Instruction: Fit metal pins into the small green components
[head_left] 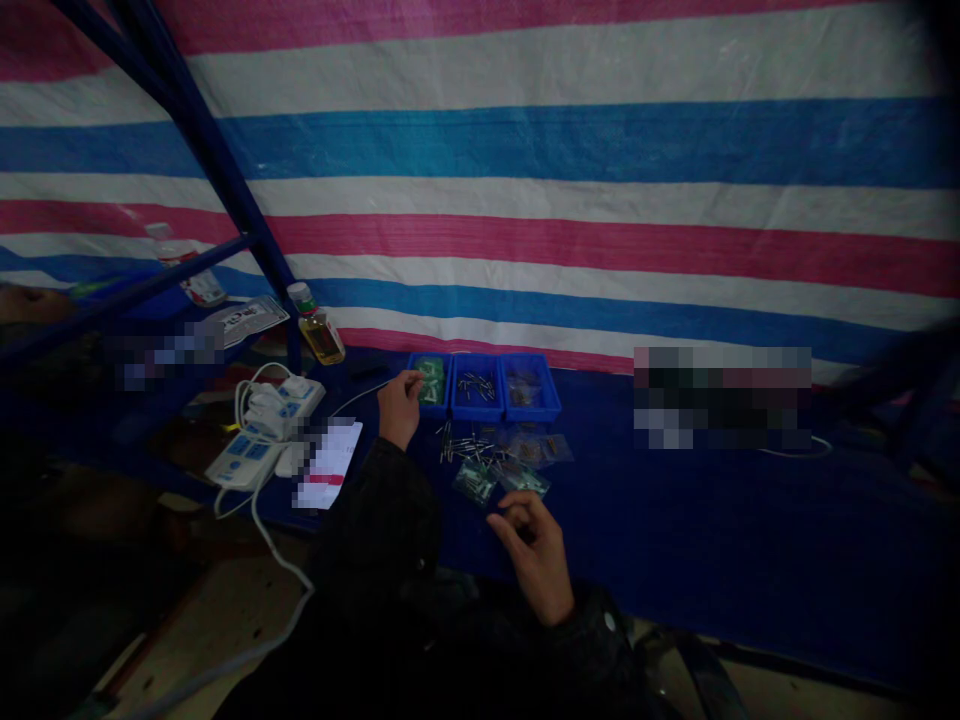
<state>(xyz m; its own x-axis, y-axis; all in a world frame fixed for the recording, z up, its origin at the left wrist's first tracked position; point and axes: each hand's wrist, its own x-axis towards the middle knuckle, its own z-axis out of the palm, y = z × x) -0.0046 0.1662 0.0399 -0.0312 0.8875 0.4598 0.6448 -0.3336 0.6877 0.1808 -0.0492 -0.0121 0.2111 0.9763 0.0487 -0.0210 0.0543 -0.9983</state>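
Note:
My left hand [400, 408] is at the left edge of the left blue tray [433, 411], its fingers pinched together. Whatever lies between those fingertips is too small to make out. Small green-printed packets [430, 380] fill that tray. My right hand [538, 552] hovers at the near side of the table, thumb and fingers curved with a gap between them, and nothing visible in it. Just beyond it lie two clear bags with green contents [475, 482], [527, 478]. Behind these are a loose heap of metal pins or screws [466, 447] and clear bags of brownish parts [536, 447].
The middle tray [478, 412] holds dark metal pieces, the right tray [534, 411] small bags. Left stand a phone [330, 462], power strips [244, 460] with white cables, and a bottle [322, 335]. Another person's hand [34, 303] shows far left, past a blue metal frame [217, 165].

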